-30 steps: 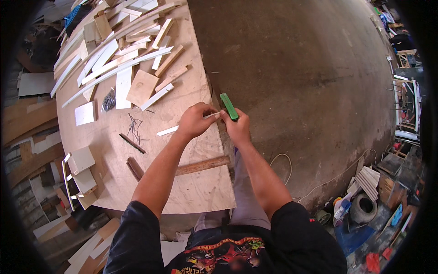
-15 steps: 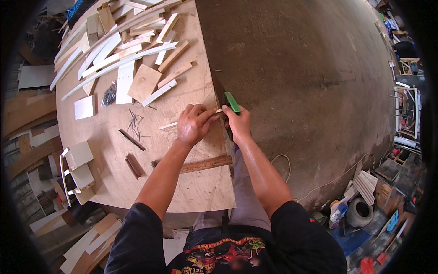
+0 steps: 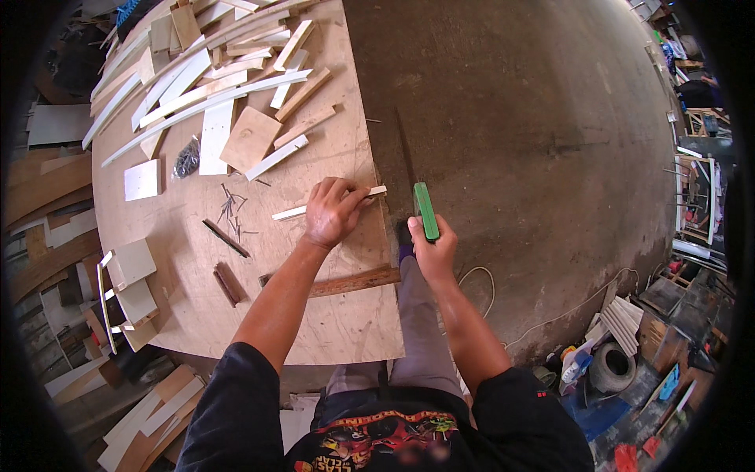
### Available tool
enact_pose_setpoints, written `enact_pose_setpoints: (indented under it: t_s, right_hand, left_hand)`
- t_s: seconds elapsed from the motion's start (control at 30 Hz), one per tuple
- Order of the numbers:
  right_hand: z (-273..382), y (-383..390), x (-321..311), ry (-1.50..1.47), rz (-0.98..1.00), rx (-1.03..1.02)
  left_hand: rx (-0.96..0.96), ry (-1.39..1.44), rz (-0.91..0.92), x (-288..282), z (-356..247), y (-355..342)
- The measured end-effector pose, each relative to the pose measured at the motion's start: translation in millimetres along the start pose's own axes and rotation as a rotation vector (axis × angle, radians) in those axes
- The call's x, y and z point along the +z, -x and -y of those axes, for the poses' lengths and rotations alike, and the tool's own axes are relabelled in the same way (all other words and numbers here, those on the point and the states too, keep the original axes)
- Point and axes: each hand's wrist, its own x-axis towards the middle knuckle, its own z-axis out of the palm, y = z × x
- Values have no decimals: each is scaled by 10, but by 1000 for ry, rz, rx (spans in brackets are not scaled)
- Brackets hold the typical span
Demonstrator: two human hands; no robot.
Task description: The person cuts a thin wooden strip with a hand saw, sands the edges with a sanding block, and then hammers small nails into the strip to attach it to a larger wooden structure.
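My left hand [image 3: 333, 211] is closed over a thin pale wooden strip [image 3: 290, 213], pressing it on the plywood tabletop [image 3: 346, 322] near the right edge. One end of the strip shows past my fingertips, at the table's edge. My right hand [image 3: 437, 245], off the table to the right, grips the green handle of a handsaw [image 3: 425, 211]. Its dark, narrow blade points away from me over the floor, apart from the strip. Nearer to me lies a rough brown wooden bar [image 3: 354, 282], partly covered by my left forearm.
Many wood offcuts [image 3: 228, 86] are heaped at the table's far left. Loose nails [image 3: 230, 206], a bag of nails [image 3: 187, 157], a dark thin stick [image 3: 226, 238] and a small wooden assembly [image 3: 130, 283] lie on the left. A cable [image 3: 566, 311] and a tyre [image 3: 612, 368] are on the floor.
My right hand has moved right and toward me with the saw, away from the strip; the blade now shows over the floor. My left hand stays on the strip.
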Motion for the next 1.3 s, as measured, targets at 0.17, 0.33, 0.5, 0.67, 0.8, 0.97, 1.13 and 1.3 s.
enact_pose_setpoints:
  t_s: [0.17,0.33,0.5,0.67,0.8,0.97,1.13,1.3]
  right_hand:
    - [107,225,-97,13,0,-102]
    - [255,621,-233,110,-16,-139]
    - [393,985,-321,199,-59,-254]
    - [505,1184,-380,257,-78,-394]
    - [558,1292,-416,281,-78,-435]
    - [561,1366,-383,264,-70,-445]
    - [565,1436,-360,256,-83,-407]
    - [485,1505,-344,230,-95,-348]
  left_hand:
    - [-33,103,-11,11,-36,-16]
    - [-223,4,20,56,-133,-105]
    - [-435,-182,-37,185,-152,-289]
    - [-440,-243,-76,314,-97,-344]
    - [-563,-236,35,318,-132,-439]
    - [-662,-289,41,499,-137,-480]
    - [-654,-252,115,420,-153,-485]
    - [-643,-293,130,444,-140,-476]
